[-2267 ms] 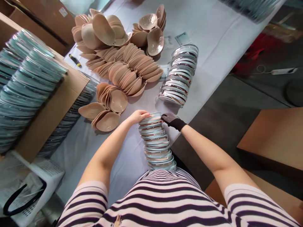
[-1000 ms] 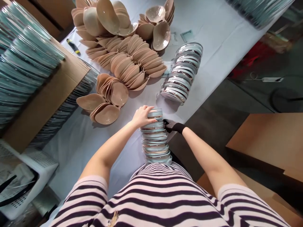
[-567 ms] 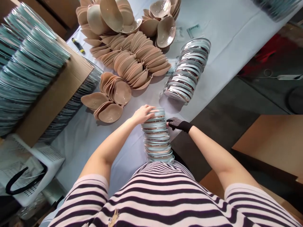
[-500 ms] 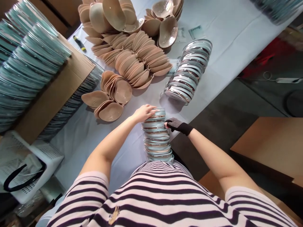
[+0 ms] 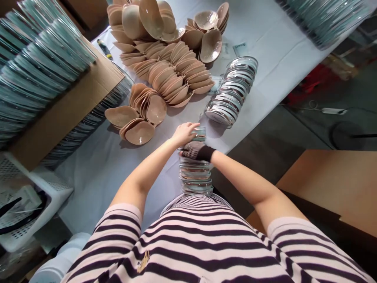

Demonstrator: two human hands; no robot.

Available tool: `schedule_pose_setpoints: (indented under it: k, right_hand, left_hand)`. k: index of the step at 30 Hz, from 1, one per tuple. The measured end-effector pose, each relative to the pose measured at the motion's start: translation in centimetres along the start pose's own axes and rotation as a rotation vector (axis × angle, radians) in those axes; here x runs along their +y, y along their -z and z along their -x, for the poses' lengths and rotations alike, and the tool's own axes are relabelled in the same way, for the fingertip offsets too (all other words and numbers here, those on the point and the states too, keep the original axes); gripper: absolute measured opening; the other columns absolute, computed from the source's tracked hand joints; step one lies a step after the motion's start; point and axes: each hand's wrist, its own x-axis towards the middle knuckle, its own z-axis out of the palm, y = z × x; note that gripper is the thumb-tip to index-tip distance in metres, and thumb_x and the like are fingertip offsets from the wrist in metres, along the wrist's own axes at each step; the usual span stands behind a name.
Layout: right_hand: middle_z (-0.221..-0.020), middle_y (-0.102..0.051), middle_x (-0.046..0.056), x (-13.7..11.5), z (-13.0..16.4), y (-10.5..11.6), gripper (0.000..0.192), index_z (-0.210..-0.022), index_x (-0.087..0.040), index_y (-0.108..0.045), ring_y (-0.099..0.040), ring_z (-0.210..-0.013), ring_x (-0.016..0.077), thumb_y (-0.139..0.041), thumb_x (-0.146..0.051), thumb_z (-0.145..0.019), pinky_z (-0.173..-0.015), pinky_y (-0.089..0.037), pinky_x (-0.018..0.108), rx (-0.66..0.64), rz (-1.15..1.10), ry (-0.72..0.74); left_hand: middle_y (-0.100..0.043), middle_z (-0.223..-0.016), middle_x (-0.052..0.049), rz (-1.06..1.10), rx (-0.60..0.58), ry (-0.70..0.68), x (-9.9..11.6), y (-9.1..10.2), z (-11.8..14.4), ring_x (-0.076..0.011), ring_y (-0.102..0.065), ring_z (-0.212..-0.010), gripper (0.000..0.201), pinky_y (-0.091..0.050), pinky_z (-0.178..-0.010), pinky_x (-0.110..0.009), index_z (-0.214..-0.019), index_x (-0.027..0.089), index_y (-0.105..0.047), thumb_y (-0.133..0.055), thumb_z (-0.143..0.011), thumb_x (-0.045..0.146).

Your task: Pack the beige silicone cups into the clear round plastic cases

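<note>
A row of clear plastic packs (image 5: 196,173) with pale blue edges runs from my body across the near edge of the table. My bare left hand (image 5: 185,133) is closed over the left side of its far end. Just nearer, my right hand (image 5: 194,150), in a dark patterned glove, reaches across the row, its fingers curled over the left side. The packs under both hands are partly hidden. A second row of clear packs (image 5: 232,92) lies beyond, to the right. Tan moulded cups (image 5: 141,132), joined in pairs, lie to the left.
More tan cups (image 5: 171,78) are massed on the white-covered table (image 5: 271,74). A cardboard box (image 5: 67,106) with many packs stands at left, above a white perforated basket (image 5: 55,188). A yellow-and-black cutter (image 5: 105,49) lies behind. Another carton (image 5: 332,188) is at lower right.
My right hand has moved left from the row's right side to lie across its top. My left hand has shifted slightly right along the far end. The view has shifted a little.
</note>
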Motion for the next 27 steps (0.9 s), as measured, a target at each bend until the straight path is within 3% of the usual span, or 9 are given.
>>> schedule_pose_setpoints:
  k: [2, 4, 7, 9, 14, 19, 24, 27]
  right_hand:
    - [-0.089, -0.069, 0.006, 3.1, 2.3, 2.6, 0.023, -0.094, -0.013, -0.069, -0.062, -0.082, 0.0170, -0.058, -0.033, -0.096, -0.076, -0.051, 0.027, 0.091, 0.033, -0.047]
    - [-0.077, -0.066, 0.004, 6.5, 4.4, 3.9, 0.022, -0.101, -0.014, -0.067, -0.058, -0.069, 0.0146, -0.049, -0.024, -0.096, -0.065, -0.048, 0.025, 0.160, 0.038, -0.127]
    - [-0.073, -0.065, 0.001, 10.3, 5.6, 3.1, 0.029, -0.114, -0.016, -0.063, -0.055, -0.057, 0.0113, -0.056, -0.016, -0.085, -0.058, -0.048, 0.022, -0.033, -0.113, -0.255]
    - [-0.074, -0.065, 0.001, 11.7, 5.1, 2.0, 0.028, -0.110, -0.017, -0.063, -0.055, -0.058, 0.0106, -0.059, -0.017, -0.082, -0.058, -0.049, 0.021, -0.144, -0.197, -0.253]
    - [-0.064, -0.061, 0.000, 12.9, 2.4, 1.5, 0.005, -0.084, -0.017, -0.061, -0.054, -0.055, 0.0102, -0.063, -0.021, -0.082, -0.051, -0.046, 0.020, -0.226, -0.208, -0.258]
    - [-0.069, -0.066, 0.002, 13.7, 1.8, 1.7, 0.023, -0.094, -0.017, -0.061, -0.060, -0.055, 0.0124, -0.068, -0.035, -0.082, -0.051, -0.051, 0.023, -0.370, -0.333, -0.298]
    - [-0.055, -0.050, -0.004, 13.5, 4.2, 1.6, 0.029, -0.072, -0.018, -0.052, -0.050, -0.048, 0.0090, -0.064, -0.042, -0.083, -0.049, -0.048, 0.022, -0.290, -0.380, -0.166]
    - [-0.054, -0.049, -0.002, 11.5, 6.1, 1.9, 0.035, -0.065, -0.019, -0.048, -0.047, -0.047, 0.0091, -0.052, -0.042, -0.090, -0.050, -0.044, 0.023, -0.219, -0.237, -0.087]
  left_hand:
    - [-0.055, -0.142, -0.009, -0.063, 0.119, -0.014, 0.3, -1.2, 1.4, -0.0291, -0.047, -0.132, 0.059, -0.029, -0.114, -0.042, -0.148, 0.029, -0.049, -0.059, -0.091, 0.039]
    - [-0.054, -0.142, -0.009, -0.088, 0.166, 0.023, 0.6, -2.0, 2.4, -0.0300, -0.045, -0.132, 0.062, -0.025, -0.116, -0.044, -0.147, 0.030, -0.049, -0.061, -0.089, 0.046]
    - [-0.053, -0.142, -0.008, -0.117, 0.157, 0.070, 0.9, -2.3, 2.8, -0.0296, -0.043, -0.133, 0.062, -0.024, -0.115, -0.043, -0.147, 0.032, -0.048, -0.060, -0.089, 0.048]
    - [-0.052, -0.143, -0.007, -0.144, 0.139, 0.072, 1.0, -2.2, 2.8, -0.0297, -0.042, -0.133, 0.061, -0.023, -0.115, -0.042, -0.148, 0.032, -0.048, -0.060, -0.089, 0.047]
    - [-0.050, -0.146, -0.008, -0.192, 0.091, 0.046, 1.3, -1.7, 2.7, -0.0315, -0.042, -0.132, 0.062, -0.026, -0.112, -0.044, -0.148, 0.031, -0.047, -0.060, -0.089, 0.045]
    - [-0.050, -0.147, -0.006, -0.257, -0.033, 0.022, 1.7, -0.6, 2.7, -0.0322, -0.042, -0.132, 0.079, -0.032, -0.109, -0.044, -0.151, 0.035, -0.042, -0.069, -0.080, 0.055]
    - [-0.046, -0.149, -0.005, -0.315, -0.108, 0.016, 1.9, 0.0, 2.6, -0.0331, -0.041, -0.132, 0.093, -0.033, -0.108, -0.045, -0.153, 0.038, -0.036, -0.075, -0.072, 0.059]
    - [-0.048, -0.148, -0.005, -0.305, -0.110, 0.022, 1.9, 0.0, 2.5, -0.0327, -0.042, -0.131, 0.092, -0.034, -0.107, -0.045, -0.153, 0.039, -0.036, -0.075, -0.072, 0.059]
